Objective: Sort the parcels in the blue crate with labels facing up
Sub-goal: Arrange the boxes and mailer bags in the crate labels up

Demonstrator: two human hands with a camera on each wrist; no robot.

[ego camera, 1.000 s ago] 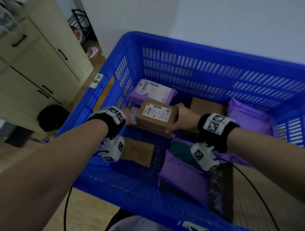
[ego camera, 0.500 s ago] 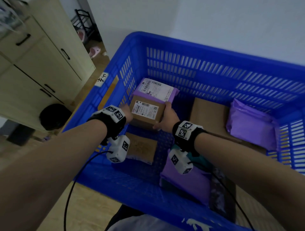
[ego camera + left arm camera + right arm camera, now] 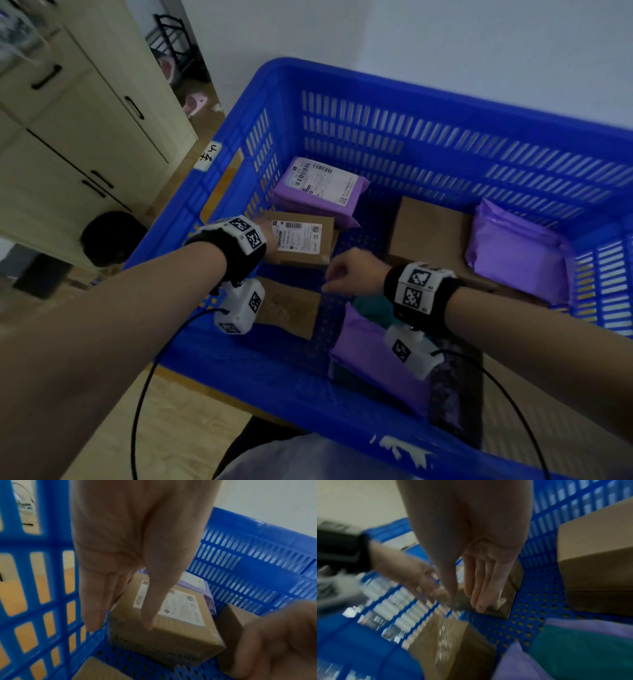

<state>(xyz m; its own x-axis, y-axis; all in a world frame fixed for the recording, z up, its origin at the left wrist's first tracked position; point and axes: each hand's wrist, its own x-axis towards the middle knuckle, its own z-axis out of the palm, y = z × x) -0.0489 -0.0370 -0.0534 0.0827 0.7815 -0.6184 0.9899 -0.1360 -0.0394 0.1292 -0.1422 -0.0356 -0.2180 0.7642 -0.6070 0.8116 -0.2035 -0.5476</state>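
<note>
Wall: ahead of you a plain pale wall (image 3: pixel 445 44), bare and evenly lit.
Cabinets: on your left, cream cabinet doors (image 3: pixel 85 137) with dark bar handles (image 3: pixel 134 108).
Floor: light wood-look floor (image 3: pixel 164 421) below you, running on past the cabinets.
Rack: in the far left corner you see a dark metal rack (image 3: pixel 174 44), a small pink thing (image 3: pixel 196 102) on the floor at its foot.
Light: dim, soft, no hard shadows.
Dark round object: low by the cabinets (image 3: pixel 113 236); you cannot tell what it is.

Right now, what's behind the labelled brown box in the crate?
Directly behind the labelled brown box lies a purple mailer, label up, near the crate's far wall. The box hides the mailer's near edge, so whether they touch is unclear.
</note>
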